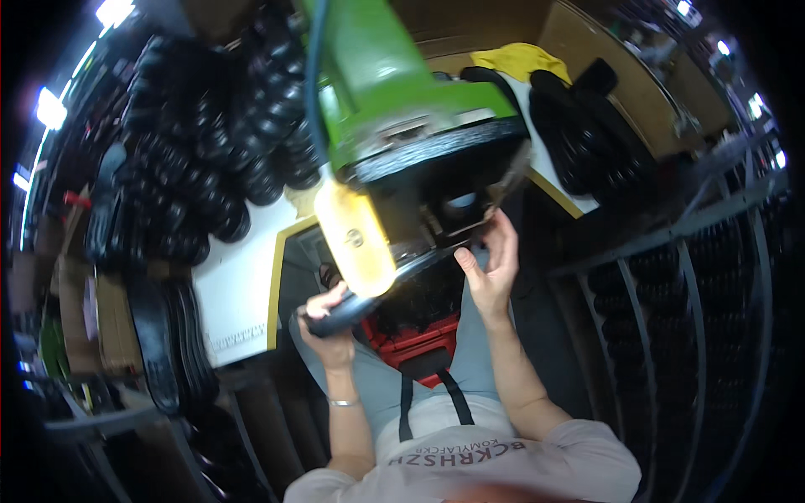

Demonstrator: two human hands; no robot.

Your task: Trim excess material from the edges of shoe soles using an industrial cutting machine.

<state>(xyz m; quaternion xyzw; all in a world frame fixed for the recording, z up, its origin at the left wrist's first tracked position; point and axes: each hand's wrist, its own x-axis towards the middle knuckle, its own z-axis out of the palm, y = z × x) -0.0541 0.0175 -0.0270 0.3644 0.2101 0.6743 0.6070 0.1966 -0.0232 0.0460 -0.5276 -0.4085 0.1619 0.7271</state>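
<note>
A long black shoe sole (345,313) is held slantwise in front of the dark working head of a green machine (381,80). My left hand (325,329) grips its near left end, thumb on top and fingers wrapped around. My right hand (495,272) curls around the far right end, close under the machine's head, with the thumb toward me and fingers behind. Part of the sole's middle lies in shadow beneath the machine, where its outline blurs. A bright yellow lamp (356,243) hangs over the left part of the sole.
Stacked black soles (180,151) crowd the white table (239,285) at left; more black soles (579,134) lie at right beside a yellow cloth (521,60). A red container (419,339) sits between my legs. Metal racks (641,314) stand on the right.
</note>
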